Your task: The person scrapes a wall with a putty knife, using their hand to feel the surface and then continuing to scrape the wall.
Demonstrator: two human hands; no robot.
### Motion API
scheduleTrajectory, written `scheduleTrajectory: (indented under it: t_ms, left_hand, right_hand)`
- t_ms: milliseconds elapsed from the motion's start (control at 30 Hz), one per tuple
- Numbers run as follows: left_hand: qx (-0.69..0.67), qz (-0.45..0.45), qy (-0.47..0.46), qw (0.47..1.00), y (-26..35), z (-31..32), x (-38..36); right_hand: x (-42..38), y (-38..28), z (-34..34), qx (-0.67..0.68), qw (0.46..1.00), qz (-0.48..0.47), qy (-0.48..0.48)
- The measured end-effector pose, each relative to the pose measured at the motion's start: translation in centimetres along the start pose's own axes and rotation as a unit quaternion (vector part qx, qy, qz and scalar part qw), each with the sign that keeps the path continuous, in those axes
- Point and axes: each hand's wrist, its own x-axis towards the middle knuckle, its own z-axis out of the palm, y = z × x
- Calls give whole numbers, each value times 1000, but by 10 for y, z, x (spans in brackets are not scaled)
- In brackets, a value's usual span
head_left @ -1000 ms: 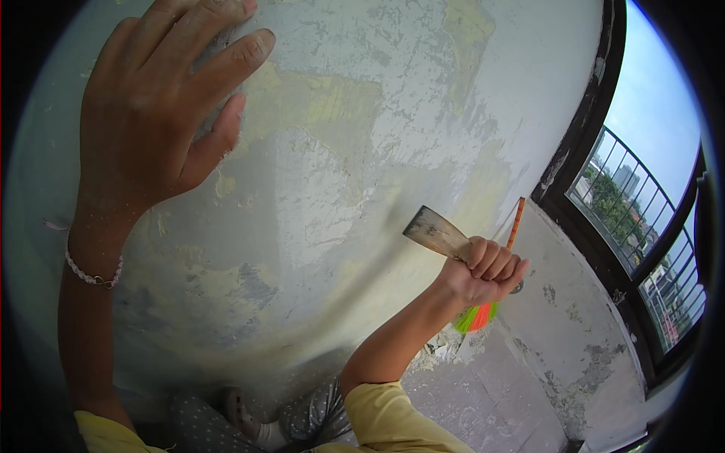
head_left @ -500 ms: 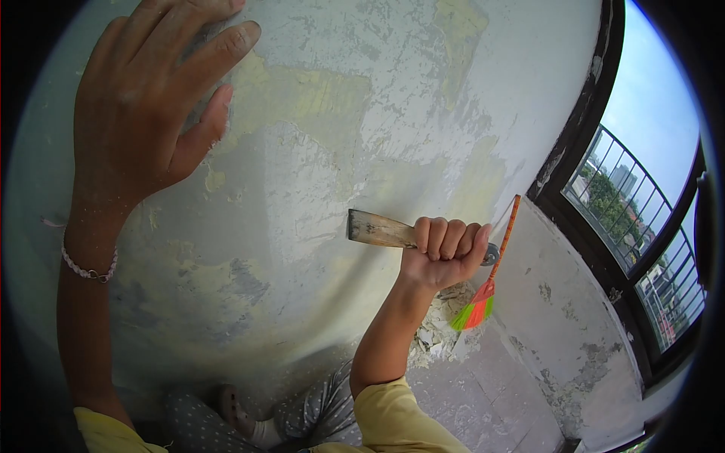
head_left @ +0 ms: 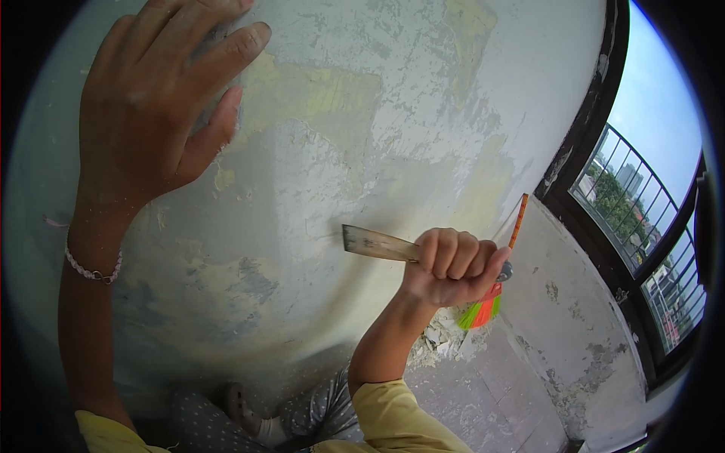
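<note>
Wrapped tightly round the handle of a scraper (head_left: 377, 244), my right hand (head_left: 451, 266) is at the centre right of the view. The scraper's broad, stained metal blade points left and lies close over the wall (head_left: 302, 181), while the handle's round end shows past my thumb. My left hand (head_left: 143, 106) is at the upper left with its fingers stretched out and spread against the wall, holding nothing. Patches of white, grey and yellowish old coating cover the wall between my hands, with rough, flaked edges.
A small broom (head_left: 481, 311) with orange and green bristles leans in the corner, partly behind my right hand. Flaked debris (head_left: 438, 340) lies on the floor (head_left: 483, 400) below. A dark-framed window (head_left: 642, 189) with an outside railing is on the right, above a peeling low wall (head_left: 566, 317).
My right hand and the scraper have moved slightly down, and the blade tip sits a little lower and further left on the wall. My left hand stays spread in place; the view has shifted slightly.
</note>
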Motion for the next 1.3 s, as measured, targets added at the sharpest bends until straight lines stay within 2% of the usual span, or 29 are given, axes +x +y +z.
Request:
scheduleTrajectory:
  t_ms: [67,100,167,200,267,300,367,400,467,500,567,667,733,800,867,933,967,1000,1100,1133,1200,1267,1300]
  left_hand:
    - [4,13,3,1000,-2,-1,-1]
    - [3,10,1,1000,-2,-1,-1]
    - [-5,3,3,1000,0,1,0]
    - [-6,-1,2,1000,-1,0,0]
    - [-13,-5,2,1000,0,1,1]
    - [-9,-4,1,1000,0,1,1]
    - [2,-7,0,1000,-2,1,-1]
    - [5,-1,3,1000,-2,2,-1]
    - [12,9,2,1000,-2,1,-2]
    - [7,7,-1,1000,-2,0,-2]
    - [-1,6,-2,1000,-2,0,-1]
    - [-6,7,-2,1000,-2,1,-2]
    - [5,13,5,1000,-2,2,-2]
    - [7,10,3,1000,-1,1,-2]
    - [10,8,-1,1000,-1,0,-1]
    - [15,10,-3,1000,-1,0,-1]
    - [20,10,-4,1000,-2,0,-2]
    - [10,8,1,1000,-2,1,-2]
    - [0,5,2,1000,-1,1,-2]
    - [-5,1,1,1000,0,0,-3]
    - [0,2,-3,1000,-1,-1,-2]
    - [-6,5,-3,1000,0,0,-2]
    - [7,13,3,1000,-2,1,-2]
  right_hand:
    - [3,-34,-10,-66,992,-92,46]
    - [-1,-33,-17,-65,992,-92,48]
    - [2,-29,-29,-106,984,-86,114]
    - [3,-3,-28,-107,990,-20,93]
    - [-3,23,-19,-13,991,81,104]
    - [-2,18,-15,-16,991,80,106]
    - [2,-2,-11,-70,996,3,60]
    - [4,-16,-11,-20,998,-38,47]
    - [5,-36,-12,-83,991,-92,40]
    - [3,-28,-16,-80,992,-92,42]
    - [0,-8,-22,-112,992,-30,45]
    - [4,-12,-15,-123,992,7,34]
    - [6,-26,-15,-95,994,-6,48]
    - [6,-39,-16,-95,988,-95,71]
    - [1,-16,-21,-88,987,-93,95]
    - [-7,21,-20,-24,992,55,108]
    - [-10,23,-18,-11,993,64,101]
    - [-11,15,-19,-45,995,41,78]
    - [-7,-26,-15,-13,996,-66,60]
    - [-10,-26,-21,-8,996,-64,62]
    - [-6,-20,-16,-122,985,-92,75]
    - [-7,-4,-16,-164,979,-64,98]
    - [-3,-7,-12,-170,982,-38,68]
